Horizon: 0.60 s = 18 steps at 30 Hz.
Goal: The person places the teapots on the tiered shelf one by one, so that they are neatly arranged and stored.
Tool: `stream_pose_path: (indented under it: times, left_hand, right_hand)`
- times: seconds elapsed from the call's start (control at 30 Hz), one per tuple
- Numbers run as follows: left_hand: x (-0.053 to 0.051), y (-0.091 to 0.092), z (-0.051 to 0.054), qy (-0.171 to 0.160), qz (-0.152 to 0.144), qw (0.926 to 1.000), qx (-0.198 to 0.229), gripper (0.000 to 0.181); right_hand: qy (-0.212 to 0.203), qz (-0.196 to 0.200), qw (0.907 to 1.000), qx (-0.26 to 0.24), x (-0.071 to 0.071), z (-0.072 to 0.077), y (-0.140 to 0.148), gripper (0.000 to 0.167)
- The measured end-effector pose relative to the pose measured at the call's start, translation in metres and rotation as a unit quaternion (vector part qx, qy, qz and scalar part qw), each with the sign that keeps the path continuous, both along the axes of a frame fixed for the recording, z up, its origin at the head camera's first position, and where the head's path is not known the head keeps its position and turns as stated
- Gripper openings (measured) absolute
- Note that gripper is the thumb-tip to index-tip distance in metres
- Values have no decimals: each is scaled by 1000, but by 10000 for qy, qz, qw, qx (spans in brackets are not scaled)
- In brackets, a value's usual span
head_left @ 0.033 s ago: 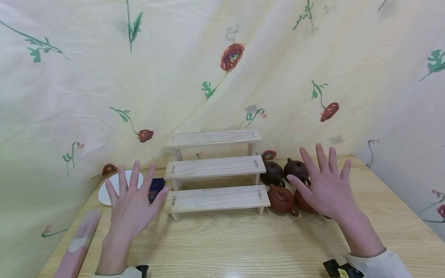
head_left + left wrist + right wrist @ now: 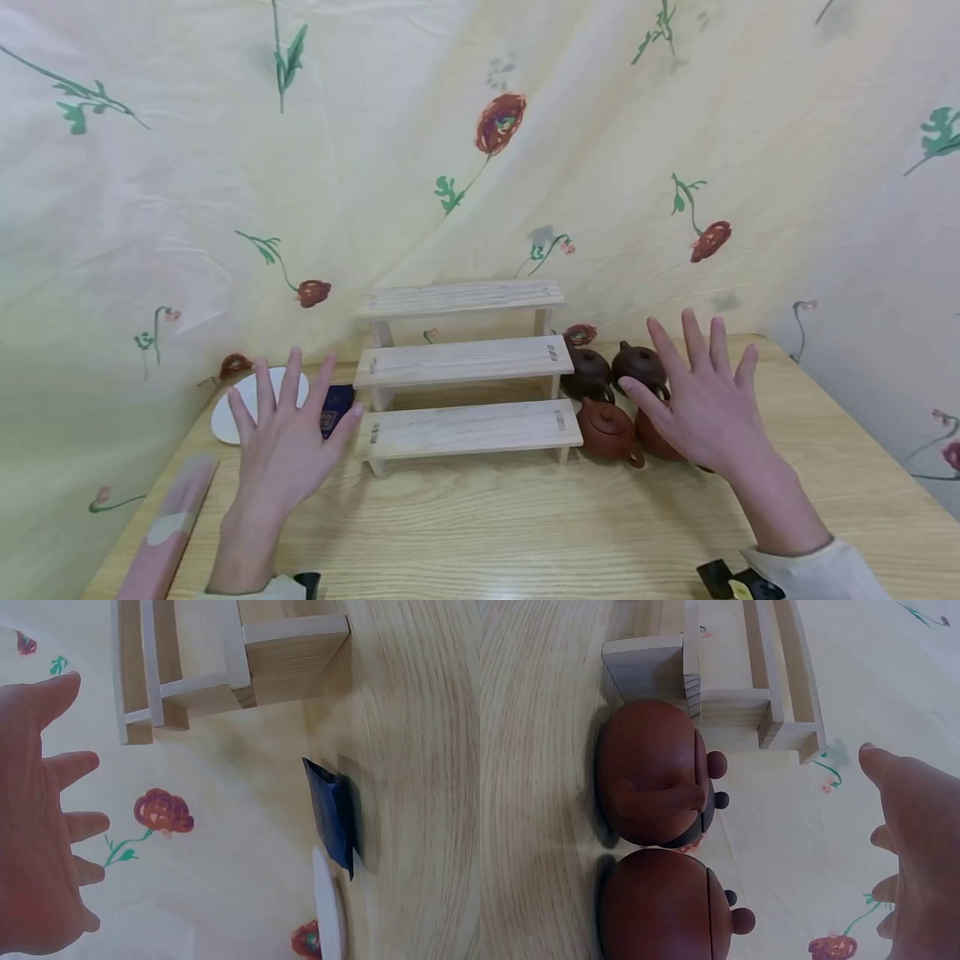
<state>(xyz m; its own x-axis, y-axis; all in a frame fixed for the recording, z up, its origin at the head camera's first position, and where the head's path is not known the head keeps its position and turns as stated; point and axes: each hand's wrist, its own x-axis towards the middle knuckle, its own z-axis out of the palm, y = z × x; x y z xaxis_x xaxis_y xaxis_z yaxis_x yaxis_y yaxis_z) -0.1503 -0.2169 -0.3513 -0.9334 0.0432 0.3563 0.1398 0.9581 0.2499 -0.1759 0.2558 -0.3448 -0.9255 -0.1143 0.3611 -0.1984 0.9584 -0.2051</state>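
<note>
My left hand [image 2: 281, 454] hovers above the table with fingers spread, holding nothing. Beyond its fingers lie a white plate [image 2: 225, 417] and a dark blue packet [image 2: 336, 407], which also shows in the left wrist view. Spread as well, my right hand [image 2: 708, 404] is held in the air over the teapots and grips nothing. Two dark brown teapots [image 2: 587, 372] stand behind two reddish-brown ones [image 2: 606, 430]; one reddish teapot [image 2: 660, 907] is partly hidden by my right hand in the head view. Between the hands stands a three-step wooden rack [image 2: 468, 429].
A pink and white long flat box [image 2: 165, 533] lies at the table's left edge. The wooden table [image 2: 480, 525] ends at a flower-patterned cloth [image 2: 390, 167] hanging behind and at the sides. The teapots stand close against the rack's right side.
</note>
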Motion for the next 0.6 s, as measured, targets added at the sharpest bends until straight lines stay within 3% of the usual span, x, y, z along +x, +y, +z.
stream_pose_path:
  times: [0.17,0.27,0.33,0.43,0.53,0.6]
  left_hand:
    - [-3,5,0,-79,-190,9985,503,82]
    - [-8,9,-1,-177,-512,9877,1467,83]
    - [-14,11,-2,-348,-697,9689,2348,82]
    - [-28,13,-3,-691,-749,9248,3666,79]
    - [-47,14,-4,-851,-501,8842,4565,75]
    - [-59,16,-5,-811,-298,8667,4914,73]
  right_hand:
    - [238,124,9990,-347,6,5,2,89]
    - [981,368,9897,-976,12,10,1,84]
    - [1535,523,9774,-1357,15,10,-1,73]
    - [1868,639,9638,-1791,19,5,-4,52]
    - [1525,587,9665,-1977,22,-8,-5,35]
    - [1137,555,9712,-2017,24,-17,-5,29]
